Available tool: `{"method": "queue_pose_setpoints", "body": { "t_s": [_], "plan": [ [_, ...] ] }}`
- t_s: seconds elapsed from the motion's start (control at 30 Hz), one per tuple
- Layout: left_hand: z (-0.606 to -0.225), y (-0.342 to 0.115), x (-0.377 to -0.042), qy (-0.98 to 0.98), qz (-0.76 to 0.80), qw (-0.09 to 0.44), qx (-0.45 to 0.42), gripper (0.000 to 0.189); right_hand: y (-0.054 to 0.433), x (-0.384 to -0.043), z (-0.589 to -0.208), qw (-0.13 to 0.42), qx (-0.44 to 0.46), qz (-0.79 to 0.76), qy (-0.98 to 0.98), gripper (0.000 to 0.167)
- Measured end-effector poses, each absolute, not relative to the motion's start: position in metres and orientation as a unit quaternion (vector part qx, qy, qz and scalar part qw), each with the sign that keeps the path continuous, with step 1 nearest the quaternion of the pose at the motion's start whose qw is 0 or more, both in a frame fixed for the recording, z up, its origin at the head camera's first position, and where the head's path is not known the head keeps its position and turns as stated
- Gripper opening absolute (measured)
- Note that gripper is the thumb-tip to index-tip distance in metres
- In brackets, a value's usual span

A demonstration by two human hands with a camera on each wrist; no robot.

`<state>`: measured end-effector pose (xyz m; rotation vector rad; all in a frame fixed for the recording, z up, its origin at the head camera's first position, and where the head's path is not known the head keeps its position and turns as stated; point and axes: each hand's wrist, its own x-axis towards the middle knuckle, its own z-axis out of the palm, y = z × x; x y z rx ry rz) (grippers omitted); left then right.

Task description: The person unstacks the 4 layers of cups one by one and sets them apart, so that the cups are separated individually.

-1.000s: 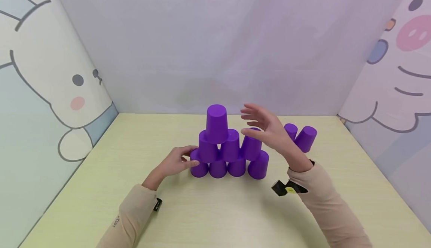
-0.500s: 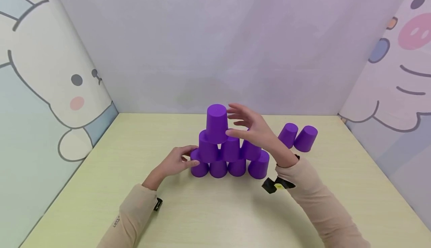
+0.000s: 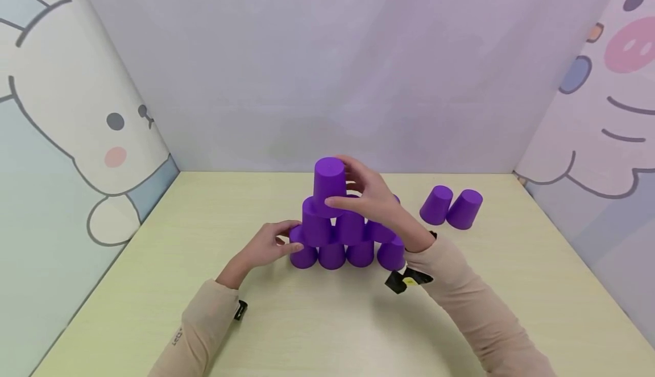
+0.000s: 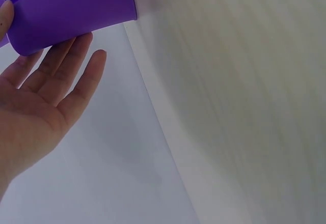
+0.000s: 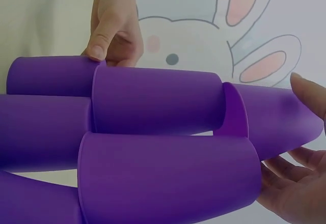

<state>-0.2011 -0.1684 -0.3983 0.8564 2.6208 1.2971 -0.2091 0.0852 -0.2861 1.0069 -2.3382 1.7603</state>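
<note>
Purple cups, all upside down, form a stepped stack at mid-table in the head view. At its peak is the top cup; my right hand holds it from the right, thumb in front and fingers behind. At the stack's lower left, my left hand has thumb and fingers on either side of the end cup. The left wrist view shows extended fingers along that cup. Below the top cup sit the middle-row cups, the rightmost partly hidden by my right forearm.
Two more upside-down purple cups, a left one and a right one, stand at the right of the pale table. A grey-white back wall and cartoon-printed side panels enclose the table.
My right hand has moved left from beyond the stack's right side to the top cup and closed around it. The left hand and the stack have stayed in place.
</note>
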Motion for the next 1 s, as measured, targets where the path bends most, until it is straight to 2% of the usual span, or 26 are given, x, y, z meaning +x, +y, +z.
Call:
{"method": "queue_pose_setpoints", "body": {
  "t_s": [0.3, 0.77, 1.0],
  "plan": [
    [-0.397, -0.168, -0.201, 0.854, 0.433, 0.047, 0.284, 0.044, 0.084, -0.208, -0.286, 0.031, 0.318, 0.572, -0.756, 0.059],
    [-0.397, -0.168, -0.2, 0.856, 0.428, 0.044, 0.285, 0.042, 0.096, -0.199, -0.279, 0.045, 0.313, 0.561, -0.765, 0.06],
    [-0.397, -0.169, -0.198, 0.857, 0.425, 0.04, 0.29, 0.043, 0.106, -0.194, -0.275, 0.032, 0.298, 0.568, -0.767, 0.062]
  ]
}}
